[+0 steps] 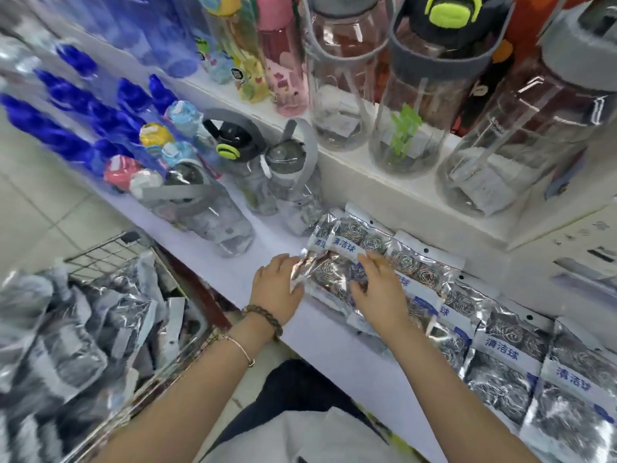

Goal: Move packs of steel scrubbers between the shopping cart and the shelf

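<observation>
From the head view, a person leans over a white lower shelf (337, 359) with both bare forearms stretched forward. Between the two hands lies a clear plastic pack of coiled steel scrubbers with a white-and-blue label (329, 272), flat on the shelf at the left end of a row of matching scrubber packs (507, 335) that overlap one another and run off to the right along the shelf's back edge. The right hand (380, 290) rests on top of the pack with fingers spread and nearly straight, a wide, flat grip that closes on nothing. The left hand (277, 285) touches the pack's crinkled left edge; the film covers its fingertips, so I cannot tell whether its grip pinches the edge or only pushes it. The left wrist wears a brown bead bracelet (267, 317) and a thin gold bangle (241, 349). At lower left stands a wire shopping cart (110, 247) heaped with more scrubber packs (83, 332), blurred. Further back on the shelf stand clear water bottles with grey carry handles (207, 208), and larger clear bottles (417, 105) line the shelf above.
</observation>
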Motion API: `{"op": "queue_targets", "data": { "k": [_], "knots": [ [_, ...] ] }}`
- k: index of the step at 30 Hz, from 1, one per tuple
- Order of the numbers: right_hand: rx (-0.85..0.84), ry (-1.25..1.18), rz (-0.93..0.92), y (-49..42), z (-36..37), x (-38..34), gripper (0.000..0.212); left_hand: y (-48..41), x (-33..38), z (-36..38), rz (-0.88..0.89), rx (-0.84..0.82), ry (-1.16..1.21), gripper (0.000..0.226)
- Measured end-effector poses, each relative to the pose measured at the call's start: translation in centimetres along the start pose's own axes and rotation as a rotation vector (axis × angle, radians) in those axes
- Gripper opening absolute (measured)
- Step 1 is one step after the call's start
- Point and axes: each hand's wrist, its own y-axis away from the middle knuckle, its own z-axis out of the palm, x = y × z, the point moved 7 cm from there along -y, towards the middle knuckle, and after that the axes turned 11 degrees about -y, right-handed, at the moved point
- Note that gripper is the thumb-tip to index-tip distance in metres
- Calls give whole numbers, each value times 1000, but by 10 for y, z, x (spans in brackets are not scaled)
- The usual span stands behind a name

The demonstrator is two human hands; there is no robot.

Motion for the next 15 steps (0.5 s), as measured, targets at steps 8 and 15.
{"op": "queue_targets", "data": {
  "k": [8,15],
  "knots": [
    [-191,-65,-202,-1,61,-72,54,60,-80,-31,-278,60,72,44],
    [-410,-4,-324,14,137,-136,56,121,-150,-56,-489,161,115,34]
  ]
}}
